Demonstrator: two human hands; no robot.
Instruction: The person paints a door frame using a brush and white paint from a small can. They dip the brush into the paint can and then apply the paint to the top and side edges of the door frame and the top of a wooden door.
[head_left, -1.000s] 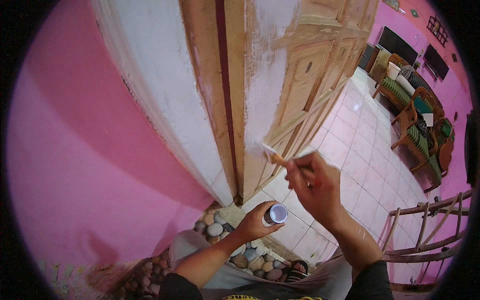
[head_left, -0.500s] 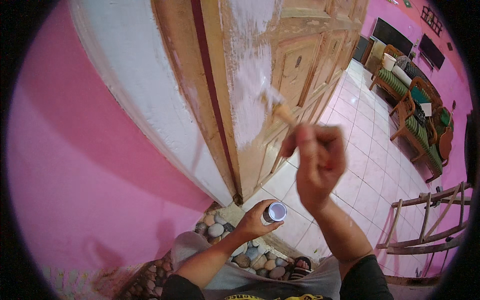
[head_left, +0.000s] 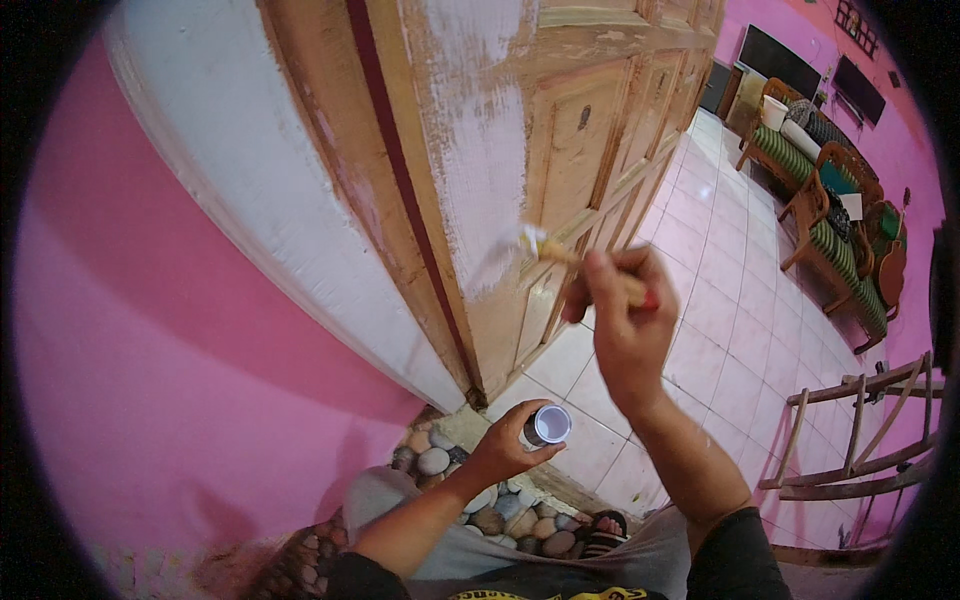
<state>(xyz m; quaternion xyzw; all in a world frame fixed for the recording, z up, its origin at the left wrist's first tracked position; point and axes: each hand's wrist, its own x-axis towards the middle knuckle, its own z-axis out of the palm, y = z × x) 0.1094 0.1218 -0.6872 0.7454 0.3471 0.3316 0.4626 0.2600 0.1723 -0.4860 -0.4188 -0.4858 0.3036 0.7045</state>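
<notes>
Can [head_left: 552, 424] held mouth up, below the right grip [head_left: 628, 315] and at the fingers of the left grip [head_left: 505, 445]; presumably placed so to keep its pale contents level and within easy reach of the brush [head_left: 560, 254]. Brush angled up and left from the right grip, bristles toward the door [head_left: 580, 130], likely so the tip meets the streaky white patch [head_left: 485, 150] with the knuckles clear of it; contact cannot be told, tip blurred. Left grip: thumb and fingers part-spread around the can's sides, rim uncovered. Right grip: fingers closed on the brush handle, red end showing at the palm. Pebbles [head_left: 487, 520] below the left grip; tiled floor [head_left: 705, 335] behind the right.
</notes>
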